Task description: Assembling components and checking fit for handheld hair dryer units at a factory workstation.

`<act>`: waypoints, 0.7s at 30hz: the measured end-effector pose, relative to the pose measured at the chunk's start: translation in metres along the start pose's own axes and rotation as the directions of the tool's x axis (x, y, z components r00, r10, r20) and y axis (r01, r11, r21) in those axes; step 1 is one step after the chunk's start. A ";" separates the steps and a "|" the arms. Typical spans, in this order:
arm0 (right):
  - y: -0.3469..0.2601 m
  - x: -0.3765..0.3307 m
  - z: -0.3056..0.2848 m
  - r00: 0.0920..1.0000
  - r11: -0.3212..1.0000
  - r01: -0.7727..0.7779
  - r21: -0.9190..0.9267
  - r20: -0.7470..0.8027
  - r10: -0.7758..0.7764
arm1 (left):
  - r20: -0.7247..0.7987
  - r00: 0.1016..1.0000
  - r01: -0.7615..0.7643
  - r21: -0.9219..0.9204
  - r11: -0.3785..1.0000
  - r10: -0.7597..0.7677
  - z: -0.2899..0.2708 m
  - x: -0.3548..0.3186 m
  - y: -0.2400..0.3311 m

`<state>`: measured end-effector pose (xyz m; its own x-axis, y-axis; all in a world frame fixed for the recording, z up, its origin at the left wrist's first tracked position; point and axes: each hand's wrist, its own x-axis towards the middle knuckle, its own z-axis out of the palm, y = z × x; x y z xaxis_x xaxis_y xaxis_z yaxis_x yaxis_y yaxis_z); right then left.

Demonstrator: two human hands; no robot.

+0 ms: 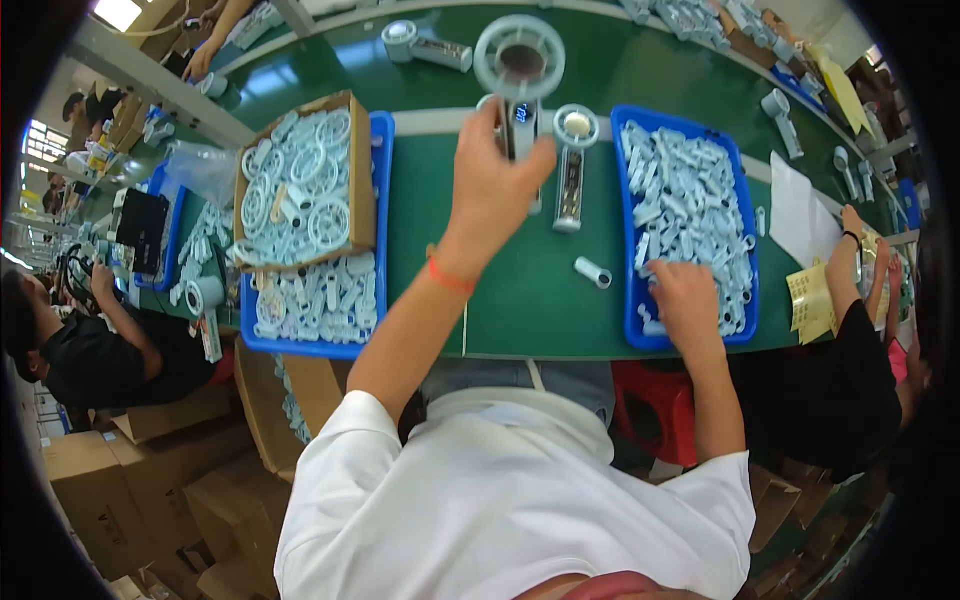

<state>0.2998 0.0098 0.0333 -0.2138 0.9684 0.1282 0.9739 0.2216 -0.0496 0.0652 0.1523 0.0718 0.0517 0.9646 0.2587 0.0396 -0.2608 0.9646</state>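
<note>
My left hand (pixel 495 185) is raised over the middle of the green table, closed around the handle of a light blue handheld fan (pixel 520 62). The fan's round head points away from me, and a small lit display shows on its handle. My right hand (pixel 688 305) is at the near left part of the right blue tray (pixel 632 335), its fingers bent down on small light blue plastic parts (pixel 680 185). Whatever its fingertips grip is hidden. Just right of the held fan lies another handheld fan (pixel 573 150), its handle uncovered. A short cylindrical part (pixel 593 272) lies between the hands.
On the left, a cardboard box (pixel 366 215) of rings and parts sits on another blue tray (pixel 250 335). Another fan (pixel 430 48) lies farther back. White sheets (pixel 800 212) and yellow sheets (pixel 812 300) lie right. Co-workers sit on both sides; a red stool (pixel 655 400) stands below.
</note>
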 end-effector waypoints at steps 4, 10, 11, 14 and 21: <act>0.003 0.006 -0.014 0.978 0.965 0.013 0.262 -0.205 0.042 | 0.015 0.997 0.060 0.366 0.929 -0.070 0.043 0.149 -0.012; -0.019 0.015 -0.024 0.966 0.692 -0.135 0.709 -0.062 0.252 | 0.100 0.956 0.114 0.742 0.661 -0.277 0.124 0.226 -0.090; -0.025 0.019 -0.022 0.980 0.715 -0.084 0.694 -0.073 0.186 | 0.150 0.934 0.098 0.766 0.635 -0.325 0.128 0.232 -0.100; -0.050 0.030 -0.012 0.982 0.810 0.135 0.571 -0.186 -0.033 | 0.158 0.987 -0.133 0.905 0.404 -0.028 0.143 0.218 -0.085; -0.078 0.026 0.030 0.897 0.715 0.442 0.541 -0.252 -0.364 | -0.680 0.596 0.799 0.454 0.394 -0.427 0.030 0.220 -0.097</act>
<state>0.2156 0.0210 0.0111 -0.5274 0.7588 0.3823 0.5604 0.6488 -0.5148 0.1023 0.3882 0.0334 -0.6642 0.7136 -0.2229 0.5098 0.6504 0.5631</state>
